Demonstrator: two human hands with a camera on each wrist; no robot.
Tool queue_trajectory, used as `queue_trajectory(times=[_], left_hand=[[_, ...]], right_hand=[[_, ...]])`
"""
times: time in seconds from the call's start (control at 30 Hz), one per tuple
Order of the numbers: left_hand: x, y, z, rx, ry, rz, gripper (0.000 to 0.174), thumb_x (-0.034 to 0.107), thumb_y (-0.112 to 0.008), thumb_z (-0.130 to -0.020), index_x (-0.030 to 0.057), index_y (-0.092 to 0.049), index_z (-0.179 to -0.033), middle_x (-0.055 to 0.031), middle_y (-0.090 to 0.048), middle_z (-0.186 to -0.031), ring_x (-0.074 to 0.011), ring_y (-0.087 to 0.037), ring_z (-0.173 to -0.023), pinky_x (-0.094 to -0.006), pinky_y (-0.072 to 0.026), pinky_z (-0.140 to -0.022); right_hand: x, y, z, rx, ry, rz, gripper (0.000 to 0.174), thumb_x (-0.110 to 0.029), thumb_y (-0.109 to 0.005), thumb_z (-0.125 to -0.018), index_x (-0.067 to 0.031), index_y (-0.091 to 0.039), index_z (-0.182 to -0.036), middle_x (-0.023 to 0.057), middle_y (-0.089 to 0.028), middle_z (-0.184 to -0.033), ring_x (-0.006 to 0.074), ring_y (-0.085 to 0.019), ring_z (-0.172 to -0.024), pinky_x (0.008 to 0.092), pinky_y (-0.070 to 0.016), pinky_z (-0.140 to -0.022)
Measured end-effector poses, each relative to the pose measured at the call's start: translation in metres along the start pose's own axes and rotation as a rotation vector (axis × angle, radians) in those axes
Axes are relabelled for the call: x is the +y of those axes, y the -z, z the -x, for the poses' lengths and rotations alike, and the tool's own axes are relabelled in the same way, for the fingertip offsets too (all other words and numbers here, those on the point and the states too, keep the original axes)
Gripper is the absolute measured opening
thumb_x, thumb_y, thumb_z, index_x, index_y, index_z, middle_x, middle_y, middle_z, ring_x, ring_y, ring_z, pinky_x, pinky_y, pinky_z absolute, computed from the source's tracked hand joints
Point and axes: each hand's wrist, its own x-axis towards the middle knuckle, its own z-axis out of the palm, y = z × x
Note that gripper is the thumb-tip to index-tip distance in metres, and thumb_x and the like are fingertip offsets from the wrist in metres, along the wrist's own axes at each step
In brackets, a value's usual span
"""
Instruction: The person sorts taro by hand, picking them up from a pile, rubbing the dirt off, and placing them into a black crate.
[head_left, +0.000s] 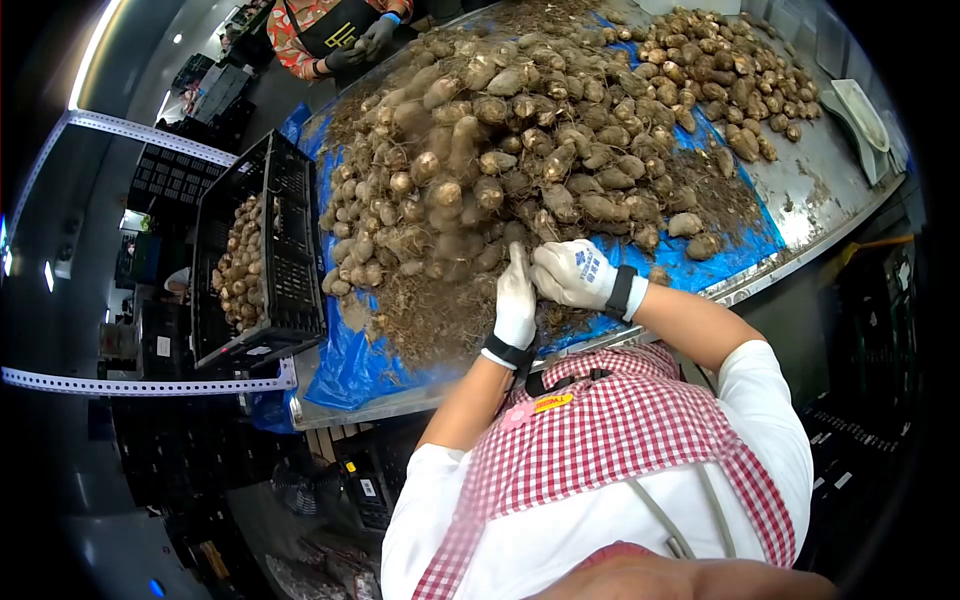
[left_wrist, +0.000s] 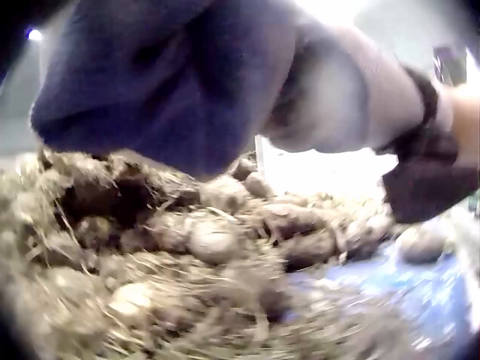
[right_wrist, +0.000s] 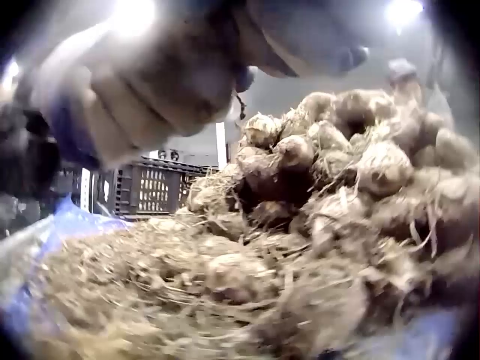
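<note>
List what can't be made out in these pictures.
- Anything between the fingertips of the right hand: head view, hidden by the hand itself.
- Head of the aproned person opposite: head view, cut off by the top edge.
- Separate strands in the root debris: left wrist view, blurred.

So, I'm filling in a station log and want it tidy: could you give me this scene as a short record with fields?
Left hand: white-gloved, at the heap's near edge; any grip unclear
Right hand: white-gloved, fingers curled, beside the left; anything held is hidden
Main heap: brown, soil-covered tubers
Debris: loose fibrous bits at the heap's near side
Surface: metal table, partly covered by blue sheeting
Second heap: similar tubers, far right
Crate: black, left, holding tubers
Other person: across the table, gloved
</note>
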Motion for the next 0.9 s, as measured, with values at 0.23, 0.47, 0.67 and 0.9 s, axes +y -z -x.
queue_trajectory(times=[0.23, 0.47, 0.67, 0.9], left_hand=[[0.058, 0.024, -0.006, -0.395, -0.973, -0.965, 0.021, 0.014, -0.047, -0.097, -0.0022, -0.054, -0.085, -0.0205, -0.055, -0.057, -0.0385, -0.058, -0.051, -0.0433, -0.0448, -0.047], [0.013, 0.014, -0.029, -0.325, 0.594, 0.298, 0.035, 0.038, -0.037, -0.100, 0.0091, -0.057, -0.103, -0.0108, -0.062, -0.084, -0.0237, -0.059, -0.068, -0.0380, -0.0482, -0.058], [0.001, 0.016, -0.031, -0.133, -0.306, -0.702, 0.040, 0.027, -0.035, -0.102, -0.0042, -0.052, -0.121, -0.0255, -0.065, -0.096, -0.0412, -0.063, -0.087, -0.0419, -0.0511, -0.080], [0.001, 0.021, -0.014, -0.093, -0.507, -0.431, 0.046, 0.030, -0.038, -0.103, -0.0016, -0.043, -0.137, -0.0204, -0.057, -0.128, -0.0272, -0.059, -0.112, -0.0368, -0.0463, -0.096]], right_hand=[[-0.004, -0.008, 0.007, -0.440, -0.945, -1.745, 0.038, -0.038, -0.029, -0.105, -0.0080, -0.050, -0.093, 0.0013, -0.047, -0.071, 0.0149, -0.043, -0.057, 0.0299, -0.0350, -0.045], [0.010, 0.007, -0.016, -0.111, -0.039, -0.077, 0.020, -0.015, -0.046, -0.095, 0.0043, -0.050, -0.097, 0.0171, -0.055, -0.065, 0.0321, -0.059, -0.052, 0.0402, -0.0451, -0.046], [0.012, -0.032, 0.011, -0.160, -0.043, -0.144, 0.028, -0.022, -0.047, -0.093, 0.0040, -0.055, -0.100, 0.0175, -0.058, -0.093, 0.0234, -0.059, -0.063, 0.0345, -0.0469, -0.048], [0.013, -0.030, 0.014, -0.631, -0.951, -1.846, 0.046, -0.046, -0.031, -0.102, -0.0046, -0.052, -0.098, 0.0089, -0.056, -0.083, 0.0193, -0.055, -0.063, 0.0315, -0.0484, -0.055]])
